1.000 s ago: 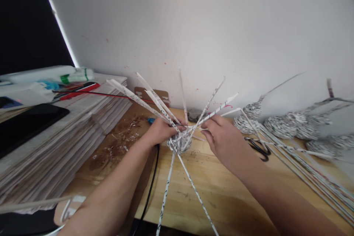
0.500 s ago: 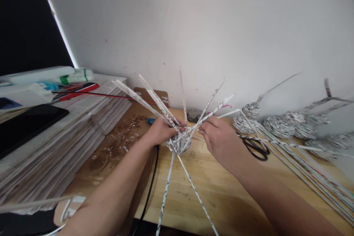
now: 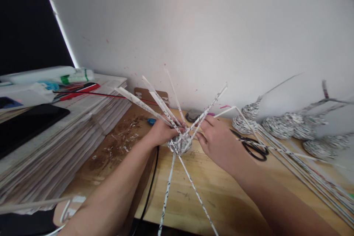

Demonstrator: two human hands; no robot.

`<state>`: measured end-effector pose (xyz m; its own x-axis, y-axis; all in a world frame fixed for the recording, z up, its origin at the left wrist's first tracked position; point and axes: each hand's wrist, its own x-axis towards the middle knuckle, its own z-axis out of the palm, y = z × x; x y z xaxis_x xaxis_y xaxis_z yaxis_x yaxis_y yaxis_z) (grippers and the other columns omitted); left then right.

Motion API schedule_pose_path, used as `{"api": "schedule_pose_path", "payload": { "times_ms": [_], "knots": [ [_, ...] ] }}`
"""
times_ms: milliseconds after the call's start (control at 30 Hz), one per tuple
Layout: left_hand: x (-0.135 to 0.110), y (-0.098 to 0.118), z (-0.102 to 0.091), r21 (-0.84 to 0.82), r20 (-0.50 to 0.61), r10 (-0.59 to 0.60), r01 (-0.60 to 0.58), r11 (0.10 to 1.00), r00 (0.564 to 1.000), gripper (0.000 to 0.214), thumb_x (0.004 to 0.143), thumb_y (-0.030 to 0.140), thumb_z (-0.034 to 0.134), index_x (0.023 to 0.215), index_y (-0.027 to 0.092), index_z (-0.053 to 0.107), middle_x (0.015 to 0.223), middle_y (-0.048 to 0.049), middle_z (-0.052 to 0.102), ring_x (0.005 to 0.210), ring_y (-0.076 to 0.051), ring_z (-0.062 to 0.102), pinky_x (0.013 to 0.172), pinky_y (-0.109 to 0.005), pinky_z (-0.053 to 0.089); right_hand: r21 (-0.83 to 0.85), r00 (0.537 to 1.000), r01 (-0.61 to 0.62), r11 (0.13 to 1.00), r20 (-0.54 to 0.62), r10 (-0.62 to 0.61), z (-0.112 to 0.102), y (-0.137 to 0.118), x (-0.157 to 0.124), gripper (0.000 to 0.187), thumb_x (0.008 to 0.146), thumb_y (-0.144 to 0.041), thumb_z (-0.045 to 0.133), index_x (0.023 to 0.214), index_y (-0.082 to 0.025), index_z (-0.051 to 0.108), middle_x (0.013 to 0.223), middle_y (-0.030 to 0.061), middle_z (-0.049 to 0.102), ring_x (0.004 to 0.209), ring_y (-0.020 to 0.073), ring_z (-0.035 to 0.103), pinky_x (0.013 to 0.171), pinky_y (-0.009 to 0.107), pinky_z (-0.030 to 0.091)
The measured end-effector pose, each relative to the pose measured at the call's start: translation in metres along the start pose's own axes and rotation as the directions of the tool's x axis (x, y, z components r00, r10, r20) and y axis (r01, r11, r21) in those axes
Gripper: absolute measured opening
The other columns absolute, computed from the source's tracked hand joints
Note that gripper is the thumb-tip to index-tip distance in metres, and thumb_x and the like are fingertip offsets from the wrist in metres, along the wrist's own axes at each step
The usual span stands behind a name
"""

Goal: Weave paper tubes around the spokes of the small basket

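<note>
A small round woven paper piece (image 3: pixel 181 145) is at the middle of the table, with several rolled paper tubes (image 3: pixel 214 99) fanning up from it and two slanting down toward me. My left hand (image 3: pixel 163 132) is closed on its left side, fingers among the tube bases. On the right, my right hand (image 3: pixel 217 138) pinches a paper tube near the rim; its fingertips are partly hidden behind the tubes. A bent white tube (image 3: pixel 225 111) rises behind that hand and folds down to the right.
Black-handled scissors (image 3: pixel 256 151) lie right of my right hand. Finished woven paper pieces (image 3: pixel 278 127) and a bundle of long paper tubes (image 3: pixel 301 171) lie farther right. A newspaper stack (image 3: pixel 83 138) bearing a dark phone (image 3: pixel 35 125) stands left. A black cable (image 3: pixel 153 184) hangs near my left forearm.
The thin rear tube has tipped to the left. My right hand has shifted slightly left and turned, and the tubes near it have changed angle. My left hand stays in place.
</note>
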<state>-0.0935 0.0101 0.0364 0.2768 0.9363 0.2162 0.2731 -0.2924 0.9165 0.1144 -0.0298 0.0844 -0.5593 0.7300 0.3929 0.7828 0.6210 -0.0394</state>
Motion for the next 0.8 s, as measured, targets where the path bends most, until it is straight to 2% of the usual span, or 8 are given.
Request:
{"api": "schedule_pose_path", "payload": {
  "times_ms": [100, 233, 433, 567, 800],
  "knots": [
    [0.0, -0.002, 0.001, 0.012, 0.019, 0.027, -0.027, 1.0, 0.999, 0.018, 0.073, 0.025, 0.069, 0.087, 0.017, 0.079, 0.085, -0.0041, 0.078, 0.074, -0.018, 0.07, 0.067, -0.025, 0.054, 0.018, 0.998, 0.021, 1.0, 0.051, -0.022, 0.005, -0.003, 0.004, 0.02, 0.093, -0.012, 0.053, 0.105, -0.014, 0.068, 0.105, 0.0124, 0.066, 0.101, 0.0266, 0.06, 0.094, 0.041, 0.05],
    [0.001, -0.003, 0.001, 0.005, 0.009, 0.034, -0.034, 0.999, 0.999, 0.019, 0.072, 0.025, 0.069, 0.086, 0.016, 0.079, 0.085, -0.0046, 0.078, 0.075, -0.018, 0.071, 0.069, -0.026, 0.054, -0.027, 0.996, 0.066, 0.997, 0.057, -0.064, 0.013, -0.003, 0.009, 0.023, 0.09, -0.008, 0.053, 0.101, -0.015, 0.071, 0.1, 0.0119, 0.068, 0.101, 0.0267, 0.06, 0.092, 0.04, 0.051],
    [0.002, -0.003, 0.002, -0.018, 0.004, 0.03, -0.03, 0.999, 1.0, 0.017, 0.071, 0.025, 0.069, 0.083, 0.016, 0.078, 0.08, -0.0045, 0.078, 0.075, -0.02, 0.071, 0.071, -0.028, 0.054, -0.067, 0.999, 0.004, 0.998, -0.048, -0.007, 0.027, -0.002, 0.009, 0.02, 0.085, -0.01, 0.053, 0.095, -0.013, 0.071, 0.096, 0.0127, 0.067, 0.089, 0.0254, 0.062, 0.081, 0.036, 0.053],
    [0.001, -0.002, 0.002, -0.01, -0.022, 0.016, -0.016, 1.0, 1.0, 0.017, 0.07, 0.025, 0.07, 0.082, 0.015, 0.077, 0.079, -0.0052, 0.077, 0.074, -0.02, 0.07, 0.07, -0.028, 0.053, -0.055, 0.998, -0.021, 0.998, -0.064, 0.018, 0.032, -0.003, 0.008, 0.017, 0.082, -0.009, 0.056, 0.091, -0.014, 0.069, 0.094, 0.0119, 0.068, 0.088, 0.0249, 0.063, 0.079, 0.035, 0.052],
    [0.001, 0.002, 0.002, -0.046, -0.071, -0.064, 0.061, 0.997, 0.995, 0.022, 0.068, 0.029, 0.073, 0.084, 0.015, 0.077, 0.079, -0.0051, 0.077, 0.067, -0.017, 0.067, 0.064, -0.026, 0.051, -0.042, 0.984, -0.071, 0.997, -0.166, 0.063, 0.031, 0.0, 0.005, 0.017, 0.091, -0.014, 0.052, 0.09, -0.016, 0.069, 0.092, 0.011, 0.069, 0.085, 0.0251, 0.063, 0.077, 0.036, 0.05]
  ]
}}
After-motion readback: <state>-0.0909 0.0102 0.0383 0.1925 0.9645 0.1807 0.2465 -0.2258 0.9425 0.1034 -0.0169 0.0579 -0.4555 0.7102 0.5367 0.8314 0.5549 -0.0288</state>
